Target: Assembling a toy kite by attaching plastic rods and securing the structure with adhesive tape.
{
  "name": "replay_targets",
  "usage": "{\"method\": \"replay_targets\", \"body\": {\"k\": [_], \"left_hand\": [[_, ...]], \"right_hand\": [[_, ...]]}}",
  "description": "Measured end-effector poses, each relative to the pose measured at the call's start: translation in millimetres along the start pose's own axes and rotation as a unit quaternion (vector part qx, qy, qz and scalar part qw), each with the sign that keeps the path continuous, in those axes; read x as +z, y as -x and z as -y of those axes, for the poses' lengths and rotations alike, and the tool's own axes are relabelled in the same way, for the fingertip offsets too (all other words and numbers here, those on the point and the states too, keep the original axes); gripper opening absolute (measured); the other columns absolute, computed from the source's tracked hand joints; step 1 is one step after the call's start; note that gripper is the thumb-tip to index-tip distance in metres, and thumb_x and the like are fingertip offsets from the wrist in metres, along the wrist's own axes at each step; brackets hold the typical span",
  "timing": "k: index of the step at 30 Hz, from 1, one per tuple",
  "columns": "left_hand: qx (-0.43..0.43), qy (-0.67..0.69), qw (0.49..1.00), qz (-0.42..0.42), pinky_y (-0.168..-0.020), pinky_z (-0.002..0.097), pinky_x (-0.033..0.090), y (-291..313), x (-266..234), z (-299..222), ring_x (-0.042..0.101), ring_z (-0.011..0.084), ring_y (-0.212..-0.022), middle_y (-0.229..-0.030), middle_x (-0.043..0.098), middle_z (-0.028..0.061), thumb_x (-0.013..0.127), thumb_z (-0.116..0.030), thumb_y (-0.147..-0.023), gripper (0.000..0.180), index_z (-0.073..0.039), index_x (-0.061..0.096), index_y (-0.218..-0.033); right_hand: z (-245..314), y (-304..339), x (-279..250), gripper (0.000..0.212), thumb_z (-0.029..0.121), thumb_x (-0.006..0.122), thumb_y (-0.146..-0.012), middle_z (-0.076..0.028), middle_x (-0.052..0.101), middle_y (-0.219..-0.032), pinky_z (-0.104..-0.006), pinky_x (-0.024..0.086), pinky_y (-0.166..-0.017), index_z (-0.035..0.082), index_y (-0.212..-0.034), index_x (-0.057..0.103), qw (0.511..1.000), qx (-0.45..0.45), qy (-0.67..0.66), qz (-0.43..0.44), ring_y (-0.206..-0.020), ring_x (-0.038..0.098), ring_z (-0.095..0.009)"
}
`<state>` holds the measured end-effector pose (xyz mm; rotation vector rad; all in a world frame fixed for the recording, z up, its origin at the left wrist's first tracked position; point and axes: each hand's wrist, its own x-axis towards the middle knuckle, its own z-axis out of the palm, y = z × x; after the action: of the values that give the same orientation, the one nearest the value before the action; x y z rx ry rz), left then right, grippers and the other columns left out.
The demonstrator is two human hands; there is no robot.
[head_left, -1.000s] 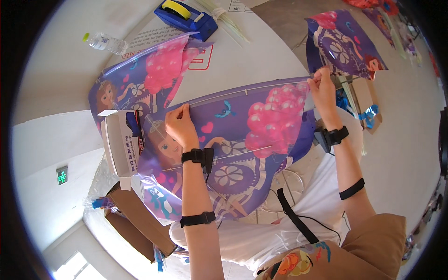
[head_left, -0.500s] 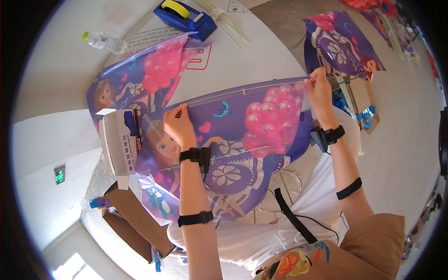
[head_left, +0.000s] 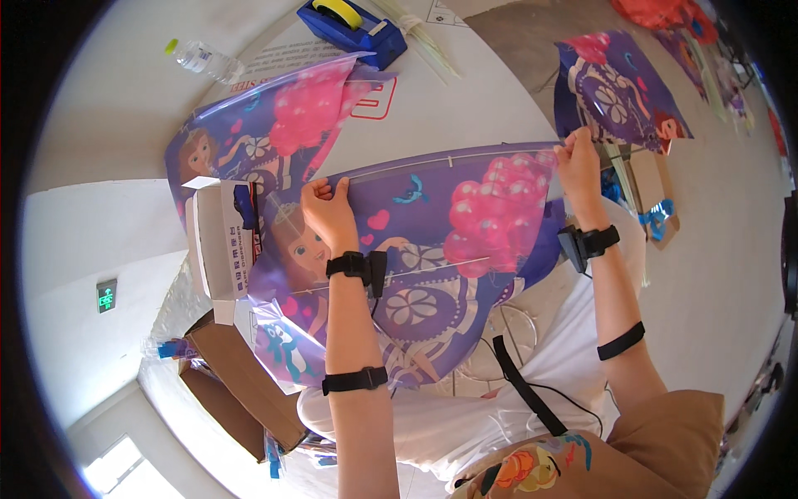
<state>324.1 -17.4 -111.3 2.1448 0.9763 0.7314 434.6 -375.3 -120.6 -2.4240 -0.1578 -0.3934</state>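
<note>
I hold up a purple printed kite sheet with pink balloons and a cartoon figure on it. My left hand pinches its upper left edge, where a thin white rod runs along the top. My right hand grips the upper right corner of the same sheet. A second thin stick crosses the sheet lower down. The sheet hangs over my lap and hides part of the table edge.
Another purple kite sheet lies on the white table, a third on the floor at right. A blue tape dispenser, a plastic bottle, an open white box and brown cardboard boxes lie around.
My left hand has slid left along the top edge of the sheet. The sheet is stretched a little wider; my right hand stays at its corner.
</note>
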Motion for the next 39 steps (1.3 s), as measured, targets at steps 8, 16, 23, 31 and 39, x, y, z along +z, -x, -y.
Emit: {"method": "replay_targets", "body": {"k": [8, 16, 23, 31, 39], "left_hand": [[-0.125, 0.026, 0.988, 0.083, -0.064, 0.028, 0.051, -28, -3, 18, 0.061, 0.0163, -0.068, -0.076, 0.065, 0.0048, 0.082, -0.011, -0.068, 0.025, -0.001, 0.066, -0.085], [-0.05, -0.037, 0.995, 0.079, -0.063, 0.0309, 0.05, -27, -1, 17, 0.062, 0.0179, -0.066, -0.072, 0.066, 0.0069, 0.081, -0.018, -0.07, 0.025, -0.001, 0.066, -0.08], [-0.034, -0.052, 0.995, 0.079, -0.064, 0.0338, 0.05, -18, 3, 7, 0.062, 0.021, -0.067, -0.073, 0.064, 0.0083, 0.076, -0.017, -0.076, 0.023, 0.0, 0.063, -0.085], [0.073, -0.102, 0.983, 0.136, -0.09, 0.0391, 0.045, -15, -23, 4, 0.057, 0.0298, -0.103, -0.112, 0.059, 0.0176, 0.066, -0.006, -0.08, 0.033, 0.001, 0.057, -0.111], [0.366, -0.163, 0.865, 0.302, -0.113, 0.0447, 0.025, 38, -17, -47, 0.025, 0.0355, -0.139, -0.148, 0.029, 0.022, 0.05, -0.004, -0.085, 0.059, 0.006, 0.032, -0.14]], "right_hand": [[-4, -2, -3, 0.024, 0.005, 0.068, -0.076, -0.017, 0.056, -0.077, -0.0404, 0.046, -0.068, 0.001, -0.087, 0.047, 0.998, 0.058, -0.02, 0.03, -0.076, 0.058, -0.034], [-9, -4, -2, 0.02, 0.008, 0.072, -0.074, -0.013, 0.06, -0.073, -0.0373, 0.048, -0.065, 0.003, -0.081, 0.053, 0.996, 0.073, -0.044, 0.037, -0.071, 0.061, -0.03], [-32, -12, -9, 0.022, 0.013, 0.074, -0.075, -0.009, 0.062, -0.075, -0.0339, 0.049, -0.068, 0.003, -0.084, 0.057, 0.983, 0.14, -0.092, 0.078, -0.072, 0.062, -0.024], [21, 2, -15, 0.017, 0.006, 0.062, -0.086, -0.008, 0.063, -0.089, -0.0279, 0.05, -0.07, 0.002, -0.1, 0.055, 0.971, 0.106, -0.213, -0.029, -0.077, 0.062, -0.018], [150, 36, 81, 0.028, 0.023, 0.05, -0.098, -0.01, 0.06, -0.113, -0.0277, 0.051, -0.08, 0.0, -0.112, 0.056, 0.799, 0.123, -0.543, 0.226, -0.103, 0.059, -0.016]]}}
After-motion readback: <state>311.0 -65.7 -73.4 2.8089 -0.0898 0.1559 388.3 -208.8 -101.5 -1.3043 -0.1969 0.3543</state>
